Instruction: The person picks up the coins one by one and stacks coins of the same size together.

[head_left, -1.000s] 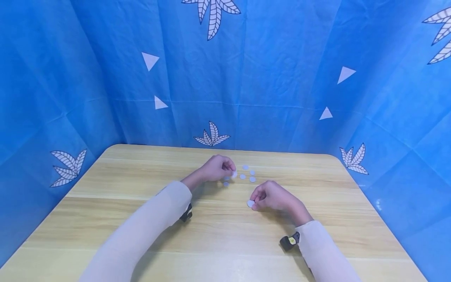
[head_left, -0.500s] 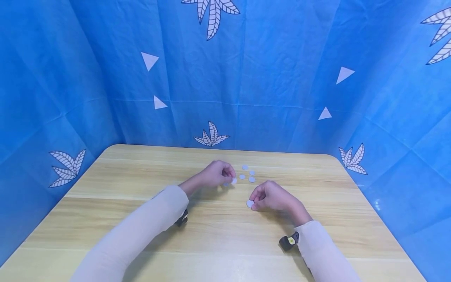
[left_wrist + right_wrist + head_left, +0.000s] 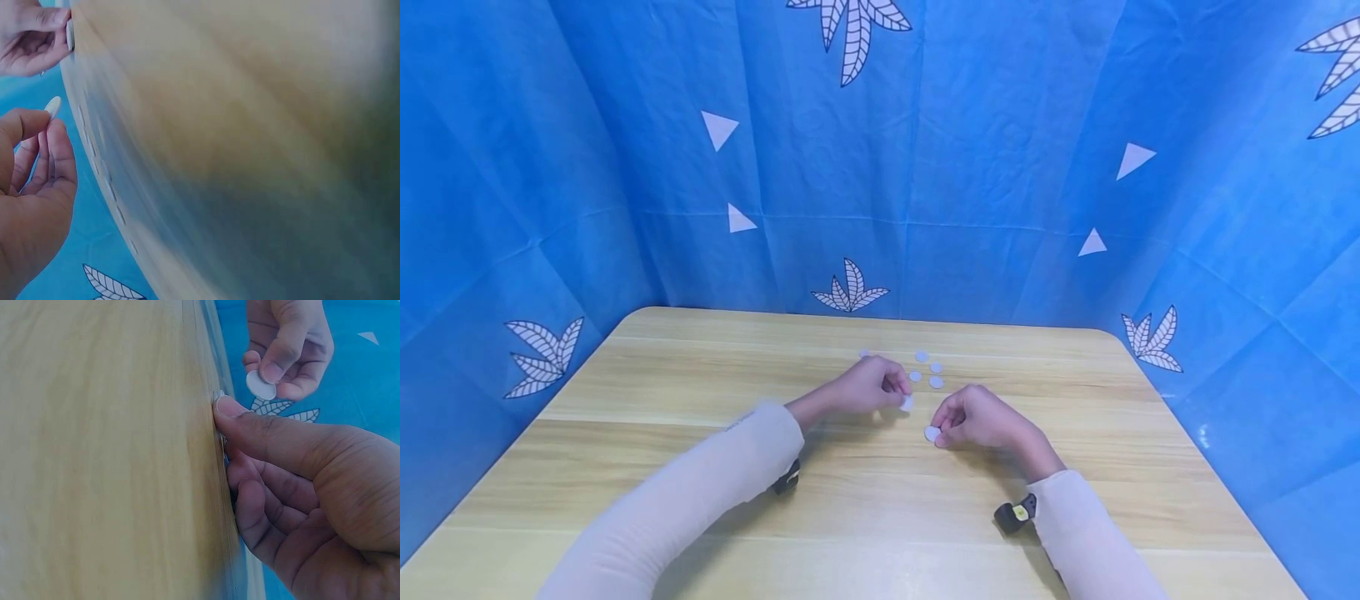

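Note:
Between thumb and fingertips, my left hand [image 3: 871,385] pinches a small white disc [image 3: 907,403] above the wooden table [image 3: 865,500]. The left wrist view has this disc [image 3: 55,107] tilted at the fingertips, apart from the tabletop. Just to the right and nearer the body, my right hand [image 3: 977,417] holds another white disc [image 3: 932,433] by its edge, low at the table surface. In the right wrist view that disc [image 3: 218,395] is mostly hidden by the thumb, while the left hand's disc [image 3: 260,385] shows its flat round face.
Several white discs [image 3: 936,382] lie flat on the table beyond the hands. One more disc [image 3: 864,353] shows partly behind the left hand. A blue cloth [image 3: 1000,167] with leaf and triangle prints hangs around the table's far and side edges.
My left hand has moved nearer the body and slightly right with its disc, toward the right hand. A disc behind it came into sight; others are now covered. The right hand stays put.

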A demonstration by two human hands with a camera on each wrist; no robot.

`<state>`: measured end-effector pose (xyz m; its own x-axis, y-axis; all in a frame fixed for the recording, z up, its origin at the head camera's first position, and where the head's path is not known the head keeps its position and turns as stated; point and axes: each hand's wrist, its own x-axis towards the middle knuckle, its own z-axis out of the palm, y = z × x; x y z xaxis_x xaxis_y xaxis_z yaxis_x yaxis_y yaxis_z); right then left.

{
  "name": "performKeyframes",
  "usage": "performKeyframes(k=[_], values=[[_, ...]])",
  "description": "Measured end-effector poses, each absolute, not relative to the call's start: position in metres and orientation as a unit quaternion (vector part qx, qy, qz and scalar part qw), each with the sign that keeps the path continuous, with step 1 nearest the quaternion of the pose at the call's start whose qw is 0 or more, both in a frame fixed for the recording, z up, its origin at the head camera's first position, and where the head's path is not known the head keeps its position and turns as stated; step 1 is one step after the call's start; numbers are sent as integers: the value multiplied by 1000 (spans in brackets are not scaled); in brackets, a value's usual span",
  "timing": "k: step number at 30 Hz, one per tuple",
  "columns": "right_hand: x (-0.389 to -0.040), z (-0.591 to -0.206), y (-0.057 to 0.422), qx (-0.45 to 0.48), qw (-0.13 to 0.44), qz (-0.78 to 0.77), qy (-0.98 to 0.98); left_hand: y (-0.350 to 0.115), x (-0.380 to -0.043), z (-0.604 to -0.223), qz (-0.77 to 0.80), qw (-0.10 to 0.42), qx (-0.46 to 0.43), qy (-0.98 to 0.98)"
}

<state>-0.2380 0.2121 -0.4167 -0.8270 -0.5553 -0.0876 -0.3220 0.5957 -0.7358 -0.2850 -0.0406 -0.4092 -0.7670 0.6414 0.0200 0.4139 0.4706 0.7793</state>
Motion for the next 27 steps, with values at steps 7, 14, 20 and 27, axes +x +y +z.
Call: performKeyframes(k=[7,14,20,27], values=[[-238,-417,212,-253,158,-375,878,-35,-276,-412,426,157,297,840],[-238,-416,212,-255,154,-373,879,-29,-270,-414,433,171,281,839],[-238,-416,213,-257,155,-375,877,-24,-261,-416,462,197,254,827],[-239,-417,213,-256,154,-378,876,-17,-255,-420,490,225,234,809]])
